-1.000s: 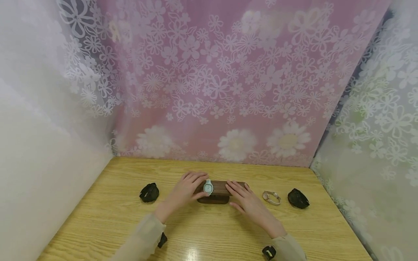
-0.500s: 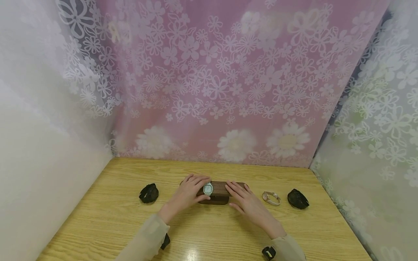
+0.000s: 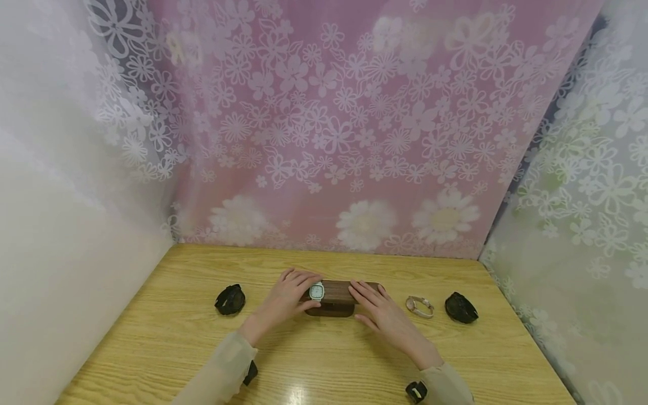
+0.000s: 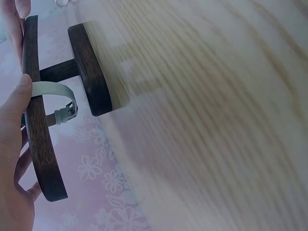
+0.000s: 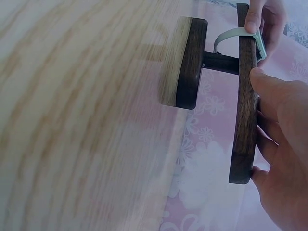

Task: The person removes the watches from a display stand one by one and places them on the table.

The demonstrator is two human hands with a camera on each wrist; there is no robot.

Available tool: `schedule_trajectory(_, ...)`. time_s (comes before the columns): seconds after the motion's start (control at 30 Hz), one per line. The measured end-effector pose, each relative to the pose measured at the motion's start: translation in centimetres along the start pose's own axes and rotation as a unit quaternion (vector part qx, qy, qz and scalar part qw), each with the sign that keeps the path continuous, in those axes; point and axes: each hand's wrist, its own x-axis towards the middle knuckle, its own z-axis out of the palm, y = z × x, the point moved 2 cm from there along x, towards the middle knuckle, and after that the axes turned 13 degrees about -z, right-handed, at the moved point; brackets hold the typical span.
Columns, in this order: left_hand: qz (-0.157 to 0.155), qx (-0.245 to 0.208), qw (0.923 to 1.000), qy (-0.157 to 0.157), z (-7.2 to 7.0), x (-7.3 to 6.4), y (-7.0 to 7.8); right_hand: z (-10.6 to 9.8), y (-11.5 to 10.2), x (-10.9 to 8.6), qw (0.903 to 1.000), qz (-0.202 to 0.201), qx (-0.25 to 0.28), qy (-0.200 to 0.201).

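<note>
A dark wooden T-shaped watch stand (image 3: 338, 292) stands at mid-table, its crossbar raised on a short post above a base (image 4: 91, 72). A pale mint watch (image 3: 316, 291) hangs around the left part of the bar, dial facing up. Its strap (image 4: 53, 88) loops below the bar, buckled. My left hand (image 3: 287, 295) pinches the watch at the bar, thumb on the near side and fingers on the far side. On the right part of the bar my right hand (image 3: 387, 316) grips the wood, thumb (image 5: 264, 86) at the near edge.
A black watch (image 3: 230, 300) lies to the left of the stand. To the right are a slim rose-and-white watch (image 3: 419, 306) and another black watch (image 3: 461, 307). A pink floral curtain (image 3: 329, 140) hangs behind the wooden table (image 3: 324, 360), with pale sheets at both sides.
Together, my left hand and the mint watch have shifted slightly left along the bar. My right hand and the stand stay where they were.
</note>
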Motion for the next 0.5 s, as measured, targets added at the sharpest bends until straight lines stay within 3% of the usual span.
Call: schedule_trajectory(0.5,0.007,-0.001,0.9998,0.018,-0.3,-0.7,-1.4,0.2,0.2,-0.1,1.0,0.0,-0.001,-0.001)
